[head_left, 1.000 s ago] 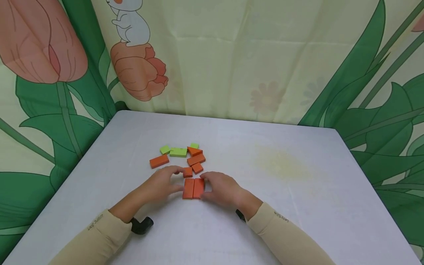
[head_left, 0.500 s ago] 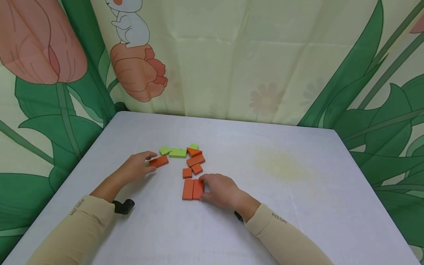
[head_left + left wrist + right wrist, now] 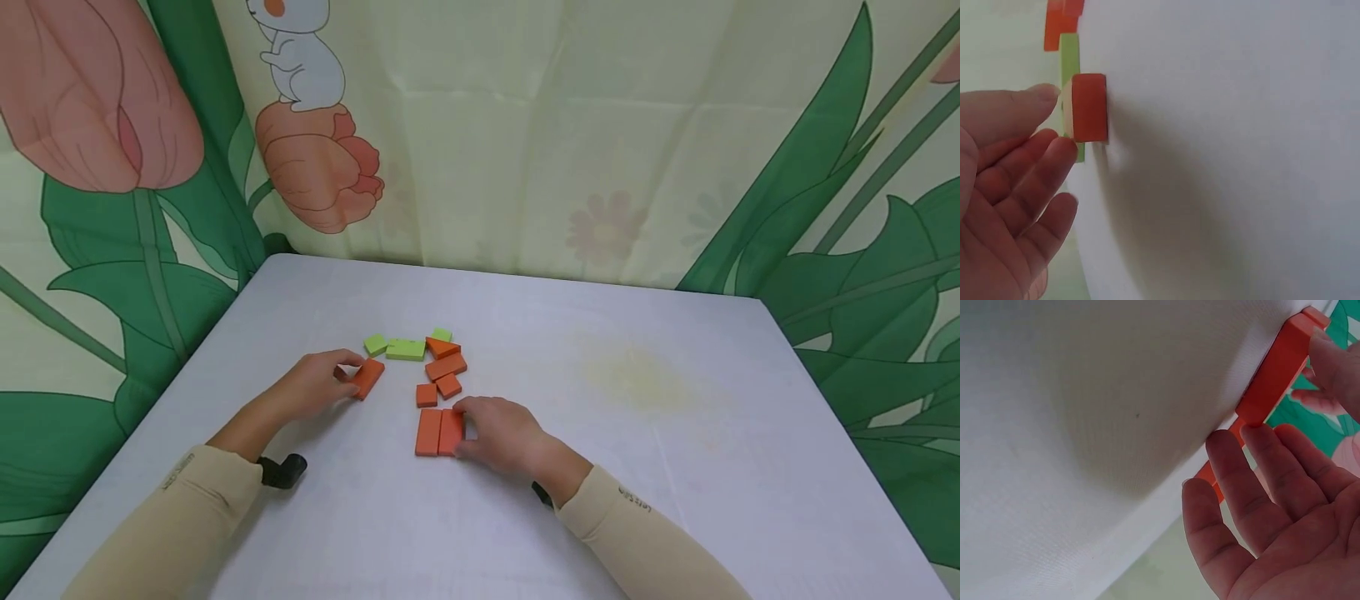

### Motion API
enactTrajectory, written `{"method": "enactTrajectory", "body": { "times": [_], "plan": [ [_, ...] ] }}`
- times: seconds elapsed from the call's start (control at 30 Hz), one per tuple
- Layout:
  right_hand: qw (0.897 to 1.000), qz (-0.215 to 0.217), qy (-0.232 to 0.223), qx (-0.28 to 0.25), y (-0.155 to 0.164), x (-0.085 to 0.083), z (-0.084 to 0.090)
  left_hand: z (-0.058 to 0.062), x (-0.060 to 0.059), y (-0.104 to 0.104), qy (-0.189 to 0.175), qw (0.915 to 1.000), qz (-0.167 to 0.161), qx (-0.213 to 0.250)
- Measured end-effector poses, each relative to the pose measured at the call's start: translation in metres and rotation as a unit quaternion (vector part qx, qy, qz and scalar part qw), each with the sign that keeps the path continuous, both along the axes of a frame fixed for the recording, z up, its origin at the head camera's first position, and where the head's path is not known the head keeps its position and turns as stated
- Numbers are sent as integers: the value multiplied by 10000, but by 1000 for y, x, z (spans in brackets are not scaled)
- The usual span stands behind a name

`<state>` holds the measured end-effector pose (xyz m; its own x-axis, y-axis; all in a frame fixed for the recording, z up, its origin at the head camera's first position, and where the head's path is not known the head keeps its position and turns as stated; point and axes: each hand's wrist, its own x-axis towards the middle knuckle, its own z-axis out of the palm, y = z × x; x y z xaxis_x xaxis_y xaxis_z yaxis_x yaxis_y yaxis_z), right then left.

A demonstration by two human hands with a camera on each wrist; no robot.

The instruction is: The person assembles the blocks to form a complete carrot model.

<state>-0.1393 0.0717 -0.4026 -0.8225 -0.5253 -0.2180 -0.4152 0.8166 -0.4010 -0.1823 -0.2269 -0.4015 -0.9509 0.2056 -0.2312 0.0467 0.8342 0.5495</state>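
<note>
In the head view my left hand (image 3: 318,385) pinches an orange-red rectangular block (image 3: 369,379) between thumb and fingers, left of the other blocks. The left wrist view shows that block (image 3: 1089,107) beside the thumb and fingertips, a green block (image 3: 1070,53) behind it. My right hand (image 3: 502,432) holds the right one of two upright-lying orange-red rectangles (image 3: 452,433), thumb at its near end and fingers at its far end. Its left twin (image 3: 428,432) lies flush beside it. In the right wrist view thumb and fingertips span the block (image 3: 1279,369).
Behind the pair lie a small orange square (image 3: 426,395), another small square (image 3: 448,386), an orange rectangle (image 3: 446,367) and an orange triangle (image 3: 442,347). Green blocks stand farther back: a long one (image 3: 406,350) and two small ones (image 3: 375,345). A patterned curtain (image 3: 525,167) hangs behind the white table (image 3: 675,467).
My left hand has gone from the small square and the paired blocks to the left rectangular block, which has turned to a steeper slant and shifted slightly right. The right hand has stayed in place.
</note>
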Motion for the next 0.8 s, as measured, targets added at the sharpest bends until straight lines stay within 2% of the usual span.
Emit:
{"method": "enactTrajectory", "body": {
  "times": [0.17,0.3,0.43,0.63,0.8],
  "plan": [
    [10000,0,-1,-26,0,0,-1,-1,-10,3,-257,9993,-247,-143],
    [10000,12,5,-50,-1,0,-2,-2,-9,3,-464,9981,-353,-182],
    [10000,6,4,-75,0,0,-2,-4,-1,5,-526,9983,-263,14],
    [10000,8,14,-51,1,-1,-2,-13,17,11,-314,9987,-126,372],
    [10000,-18,-12,-66,1,-1,-1,-13,34,23,-237,9985,-122,472]
  ]
}}
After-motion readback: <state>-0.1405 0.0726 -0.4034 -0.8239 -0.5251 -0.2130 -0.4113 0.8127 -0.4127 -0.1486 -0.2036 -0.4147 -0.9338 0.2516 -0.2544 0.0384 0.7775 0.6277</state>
